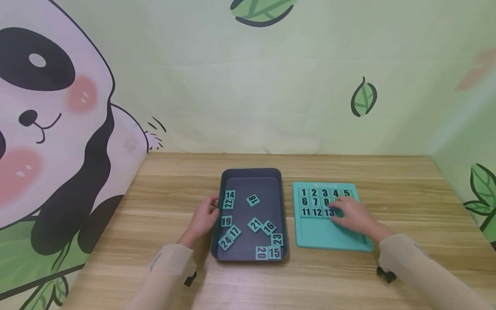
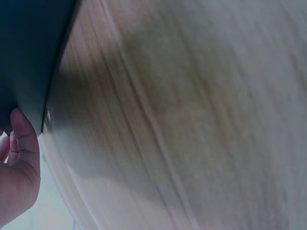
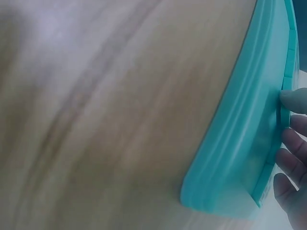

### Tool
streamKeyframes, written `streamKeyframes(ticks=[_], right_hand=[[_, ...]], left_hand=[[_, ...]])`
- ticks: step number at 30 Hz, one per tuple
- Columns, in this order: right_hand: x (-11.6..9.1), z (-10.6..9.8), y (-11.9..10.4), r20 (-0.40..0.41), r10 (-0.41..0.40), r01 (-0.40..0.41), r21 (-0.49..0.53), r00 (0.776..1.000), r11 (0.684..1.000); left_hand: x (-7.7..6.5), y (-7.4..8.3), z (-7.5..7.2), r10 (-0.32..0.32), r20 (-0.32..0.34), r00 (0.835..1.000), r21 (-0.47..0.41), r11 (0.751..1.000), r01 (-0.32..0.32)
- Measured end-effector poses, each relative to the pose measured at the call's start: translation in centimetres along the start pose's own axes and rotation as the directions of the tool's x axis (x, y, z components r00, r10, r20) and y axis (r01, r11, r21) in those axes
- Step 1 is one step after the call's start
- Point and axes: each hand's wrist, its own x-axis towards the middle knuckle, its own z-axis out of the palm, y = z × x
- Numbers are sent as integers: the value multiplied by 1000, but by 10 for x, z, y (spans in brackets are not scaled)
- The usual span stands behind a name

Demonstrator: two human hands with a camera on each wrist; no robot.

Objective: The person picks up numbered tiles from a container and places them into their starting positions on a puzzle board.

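Observation:
My left hand (image 1: 206,215) holds the left side of a dark blue-grey tray (image 1: 252,183). In the left wrist view its thumb (image 2: 24,129) lies against the tray's outer wall, and the other fingers are partly cut off. Several numbered tiles lie scattered in the tray, among them tile 14 (image 1: 230,195) and tile 18 (image 1: 253,199). Over the turquoise number board (image 1: 329,237), my right hand (image 1: 351,214) pinches tile 13 (image 1: 328,212), which sits right of tile 12 (image 1: 317,212). That hand hides parts of the two upper rows.
The tray and the board lie side by side on a wooden table (image 1: 410,189), with a narrow gap between them. Behind stands a pale green wall (image 1: 217,107) with leaf drawings; a painted panda (image 1: 97,142) covers the left side.

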Motion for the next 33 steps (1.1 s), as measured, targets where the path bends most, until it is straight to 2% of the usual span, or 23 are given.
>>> streamKeyframes(ticks=[10,18,26,33], right_hand=[[3,3,-4,0,17,-17,-9,1000,1000],[19,-5,-25,-37,-14,14,-9,999,1000],[48,-12,-63,-44,-93,94,24,995,995],[84,-20,-109,-24,-166,166,22,986,986]], left_hand=[[0,-1,0,-26,23,999,-32,999,27],[-1,0,0,-17,18,1000,-41,999,18],[2,-3,1,14,-9,1000,-31,999,-14],[1,-4,1,-1,-10,1000,-42,999,0]])
